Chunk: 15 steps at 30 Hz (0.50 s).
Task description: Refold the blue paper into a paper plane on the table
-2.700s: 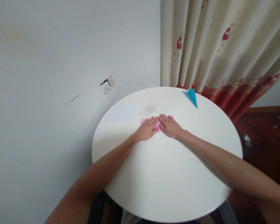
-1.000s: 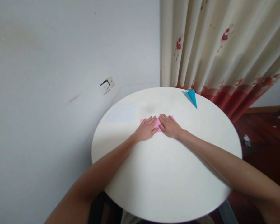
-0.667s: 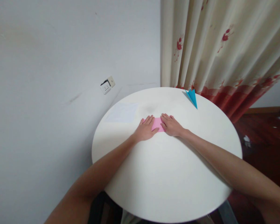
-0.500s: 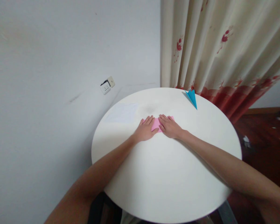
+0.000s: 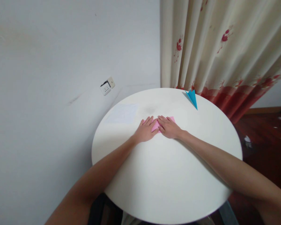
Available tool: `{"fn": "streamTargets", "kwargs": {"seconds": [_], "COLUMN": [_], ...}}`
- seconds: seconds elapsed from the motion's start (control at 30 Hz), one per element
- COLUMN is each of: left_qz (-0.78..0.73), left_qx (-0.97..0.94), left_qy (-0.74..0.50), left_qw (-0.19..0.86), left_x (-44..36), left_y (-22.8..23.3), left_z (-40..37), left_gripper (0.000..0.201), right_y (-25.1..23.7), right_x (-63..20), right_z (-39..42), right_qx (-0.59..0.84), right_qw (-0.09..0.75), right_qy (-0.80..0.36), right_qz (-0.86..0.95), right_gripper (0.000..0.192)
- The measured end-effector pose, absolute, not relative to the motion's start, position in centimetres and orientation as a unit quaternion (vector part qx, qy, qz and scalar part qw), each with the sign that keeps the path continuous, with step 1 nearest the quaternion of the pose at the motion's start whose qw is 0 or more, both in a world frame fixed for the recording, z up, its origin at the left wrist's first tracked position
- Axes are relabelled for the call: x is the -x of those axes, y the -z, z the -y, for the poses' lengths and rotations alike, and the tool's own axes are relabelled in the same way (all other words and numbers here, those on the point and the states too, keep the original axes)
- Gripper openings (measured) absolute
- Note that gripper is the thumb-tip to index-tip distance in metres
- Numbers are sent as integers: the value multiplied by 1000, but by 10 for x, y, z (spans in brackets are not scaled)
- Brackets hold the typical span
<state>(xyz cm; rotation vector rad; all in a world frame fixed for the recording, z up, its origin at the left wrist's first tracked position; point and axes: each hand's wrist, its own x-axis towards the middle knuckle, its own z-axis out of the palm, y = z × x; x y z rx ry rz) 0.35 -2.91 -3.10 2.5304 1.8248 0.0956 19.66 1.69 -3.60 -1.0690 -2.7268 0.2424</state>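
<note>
A folded pink paper (image 5: 155,125) lies flat on the round white table (image 5: 168,175), toward its far side. My left hand (image 5: 145,131) rests palm down on the paper's left part, fingers spread. My right hand (image 5: 168,127) presses flat on its right part, fingertips almost touching those of the left hand. Most of the paper is hidden under both hands; only a strip between them and its right corner show.
A blue paper plane (image 5: 192,98) lies at the table's far right edge, by the cream curtain with red flowers (image 5: 220,47). A white sheet (image 5: 123,113) lies at the far left. A wall socket (image 5: 107,86) sits on the wall behind.
My right hand slid right and then back left over the pink paper, ending closer to my left hand. My left hand stayed in place.
</note>
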Motion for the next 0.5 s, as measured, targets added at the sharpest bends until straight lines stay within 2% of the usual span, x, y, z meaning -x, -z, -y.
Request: {"fn": "streamTargets", "kwargs": {"seconds": [0.5], "left_qz": [-584], "left_qx": [-811], "left_qy": [-33], "left_qw": [21], "left_x": [-2], "left_y": [31], "left_z": [30], "left_gripper": [68], "right_y": [40], "right_x": [-206], "right_z": [-26], "right_qx": [386], "right_qw": [93], "right_qy": [-55], "right_qz": [916], "right_gripper": [60]}}
